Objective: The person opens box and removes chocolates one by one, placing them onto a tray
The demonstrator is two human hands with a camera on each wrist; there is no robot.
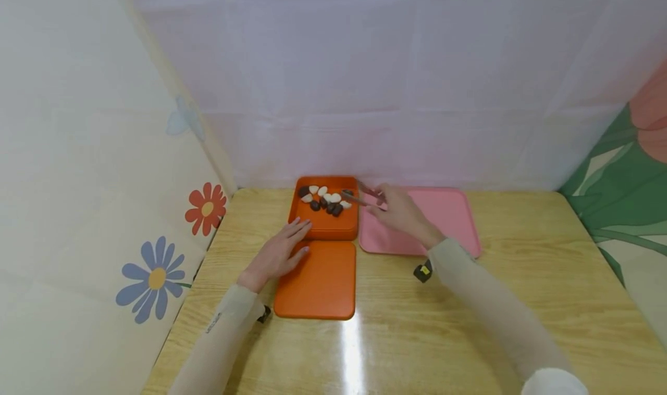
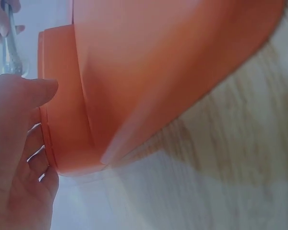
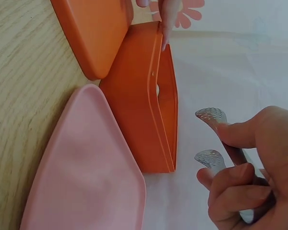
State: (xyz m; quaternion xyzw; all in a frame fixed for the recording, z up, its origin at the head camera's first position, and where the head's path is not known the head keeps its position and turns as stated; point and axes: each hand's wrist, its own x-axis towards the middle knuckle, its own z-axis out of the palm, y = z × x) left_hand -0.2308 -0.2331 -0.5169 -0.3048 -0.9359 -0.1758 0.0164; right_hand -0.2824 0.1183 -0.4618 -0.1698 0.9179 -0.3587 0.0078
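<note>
Left hand [image 1: 278, 252] lies flat, steadying the orange box [image 1: 325, 224]; right hand [image 1: 400, 211] grips tongs [image 1: 363, 193] over the pebbles [image 1: 324, 199]. Best to pinch one pebble squarely, lifting slowly.

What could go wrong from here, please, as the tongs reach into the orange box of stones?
The tongs stand open with nothing between their perforated tips, so a smooth stone might slip out once pinched. The left hand only lies flat against the orange box, fingers straight, so a push from the tongs might shift it on the glossy table. The pink tray sits beside the box; a dropped stone might roll off it.
</note>
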